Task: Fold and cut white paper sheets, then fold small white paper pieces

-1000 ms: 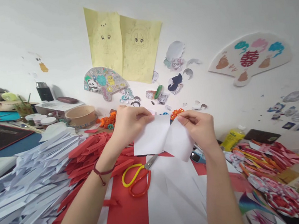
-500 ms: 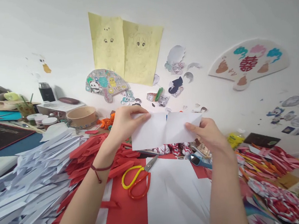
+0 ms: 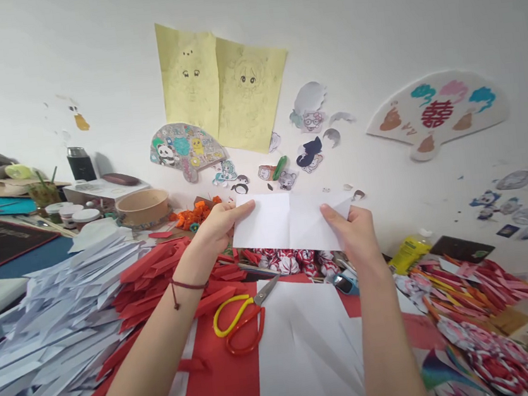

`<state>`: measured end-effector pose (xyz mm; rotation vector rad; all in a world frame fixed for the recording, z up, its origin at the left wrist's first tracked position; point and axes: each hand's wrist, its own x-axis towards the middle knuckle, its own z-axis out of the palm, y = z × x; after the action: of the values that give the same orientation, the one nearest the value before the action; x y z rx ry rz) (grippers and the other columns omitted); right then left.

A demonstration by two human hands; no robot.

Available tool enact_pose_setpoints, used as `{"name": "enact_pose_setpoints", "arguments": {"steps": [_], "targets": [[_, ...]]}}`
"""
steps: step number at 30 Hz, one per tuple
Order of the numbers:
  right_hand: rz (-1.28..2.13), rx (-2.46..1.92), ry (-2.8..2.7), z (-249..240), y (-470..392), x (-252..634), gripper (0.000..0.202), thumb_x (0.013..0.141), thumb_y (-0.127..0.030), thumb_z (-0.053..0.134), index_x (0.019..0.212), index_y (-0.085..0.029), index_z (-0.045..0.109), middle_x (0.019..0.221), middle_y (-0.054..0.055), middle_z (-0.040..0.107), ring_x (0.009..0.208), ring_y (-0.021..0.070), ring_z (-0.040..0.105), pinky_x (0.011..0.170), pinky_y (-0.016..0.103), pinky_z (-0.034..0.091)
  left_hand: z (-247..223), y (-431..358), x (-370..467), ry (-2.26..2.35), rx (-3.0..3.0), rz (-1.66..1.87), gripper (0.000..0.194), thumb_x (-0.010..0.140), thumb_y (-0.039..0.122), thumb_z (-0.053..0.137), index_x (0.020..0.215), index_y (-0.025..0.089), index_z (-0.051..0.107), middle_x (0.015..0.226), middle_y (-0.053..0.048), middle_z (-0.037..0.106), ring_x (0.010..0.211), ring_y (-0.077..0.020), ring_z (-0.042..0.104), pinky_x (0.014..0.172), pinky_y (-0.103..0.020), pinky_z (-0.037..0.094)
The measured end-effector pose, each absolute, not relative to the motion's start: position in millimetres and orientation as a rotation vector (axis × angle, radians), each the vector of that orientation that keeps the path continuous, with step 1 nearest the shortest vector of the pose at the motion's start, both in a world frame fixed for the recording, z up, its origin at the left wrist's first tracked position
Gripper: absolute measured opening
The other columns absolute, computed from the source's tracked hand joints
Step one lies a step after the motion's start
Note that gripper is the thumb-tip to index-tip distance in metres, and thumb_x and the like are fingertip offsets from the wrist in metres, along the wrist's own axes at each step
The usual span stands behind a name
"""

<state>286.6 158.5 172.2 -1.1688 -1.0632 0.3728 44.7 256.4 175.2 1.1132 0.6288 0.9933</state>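
A white paper sheet (image 3: 290,223) with a crease down its middle is held up above the desk. My left hand (image 3: 223,223) grips its left end, thumb on top. At the right end my right hand (image 3: 353,229) pinches the same sheet with the thumb on its face. Below lie scissors (image 3: 246,317) with one yellow and one red handle, blades pointing away to the right. They rest on red paper (image 3: 223,387), beside a stack of white sheets (image 3: 306,358).
Folded white strips (image 3: 69,328) heap at the left, next to folded red strips (image 3: 154,287). Red-and-white paper pieces (image 3: 285,262) sit behind the sheet. A yellow bottle (image 3: 410,251) and colored strips (image 3: 479,288) are at the right; a round tan container (image 3: 144,208) stands back left.
The held sheet has flattened and its left end has tilted up. My left hand has moved from the sheet's top edge to its left side; my right hand has shifted slightly left.
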Motion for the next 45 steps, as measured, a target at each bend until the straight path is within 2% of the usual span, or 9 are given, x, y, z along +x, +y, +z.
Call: {"name": "enact_pose_setpoints", "arguments": {"steps": [4,7,11,20,24,32,42,45], "targets": [[0.35,-1.202,-1.057,167,165,290,0.039,0.067,-0.05,0.08,0.081,-0.014,0.071,0.075,0.006,0.073,0.061,0.0187,0.063,0.054,0.03,0.052,170,257,49,0.658,1.234,1.116,0.038,0.059,0.045,0.085,0.064,0.012,0.066,0.058,-0.005,0.068,0.047,-0.0137,0.058,0.043,-0.023,0.043],[0.336,-1.216,-1.028,164,170,291,0.039,0.067,-0.05,0.079,0.079,-0.014,0.071,0.072,0.005,0.072,0.06,0.0189,0.063,0.053,0.03,0.052,164,259,57,0.6,1.249,1.232,0.042,0.058,0.05,0.083,0.069,0.013,0.068,0.059,-0.003,0.067,0.05,-0.0144,0.059,0.047,-0.025,0.045],[0.343,-1.177,-0.969,164,173,290,0.037,0.064,-0.046,0.081,0.079,-0.014,0.071,0.074,0.007,0.074,0.062,0.0202,0.065,0.054,0.031,0.053,159,259,65,0.551,1.24,1.311,0.042,0.059,0.05,0.081,0.074,0.013,0.069,0.062,-0.001,0.066,0.055,-0.0154,0.061,0.052,-0.026,0.047],[0.372,-1.093,-0.881,168,172,283,0.036,0.06,-0.039,0.083,0.083,-0.013,0.072,0.084,0.008,0.076,0.069,0.0205,0.067,0.061,0.032,0.055,164,250,68,0.531,1.196,1.359,0.034,0.062,0.043,0.079,0.075,0.012,0.071,0.059,0.0,0.066,0.055,-0.0151,0.06,0.053,-0.026,0.047],[0.38,-1.076,-0.839,170,172,281,0.034,0.059,-0.036,0.084,0.081,-0.013,0.072,0.083,0.008,0.076,0.067,0.0197,0.066,0.059,0.03,0.053,163,252,70,0.539,1.19,1.373,0.032,0.063,0.041,0.078,0.075,0.012,0.071,0.06,0.0,0.066,0.055,-0.015,0.06,0.051,-0.025,0.046],[0.388,-1.082,-0.782,169,173,281,0.038,0.056,-0.036,0.086,0.081,-0.011,0.073,0.073,0.007,0.074,0.061,0.0187,0.064,0.054,0.029,0.051,161,251,72,0.536,1.196,1.38,0.039,0.061,0.046,0.079,0.075,0.011,0.07,0.059,-0.001,0.065,0.053,-0.015,0.059,0.049,-0.025,0.045],[0.362,-1.027,-0.733,170,171,289,0.037,0.054,-0.034,0.087,0.078,-0.011,0.071,0.078,0.008,0.075,0.066,0.0201,0.068,0.062,0.034,0.058,165,257,66,0.494,1.219,1.459,0.042,0.06,0.049,0.081,0.072,0.01,0.068,0.061,-0.002,0.066,0.051,-0.0114,0.054,0.047,-0.022,0.041],[0.371,-1.049,-0.739,170,170,289,0.04,0.055,-0.039,0.087,0.08,-0.011,0.071,0.079,0.008,0.076,0.066,0.0206,0.069,0.062,0.034,0.059,166,254,65,0.489,1.272,1.439,0.046,0.065,0.053,0.078,0.079,0.01,0.069,0.067,-0.003,0.068,0.056,-0.012,0.057,0.05,-0.021,0.042]]}}
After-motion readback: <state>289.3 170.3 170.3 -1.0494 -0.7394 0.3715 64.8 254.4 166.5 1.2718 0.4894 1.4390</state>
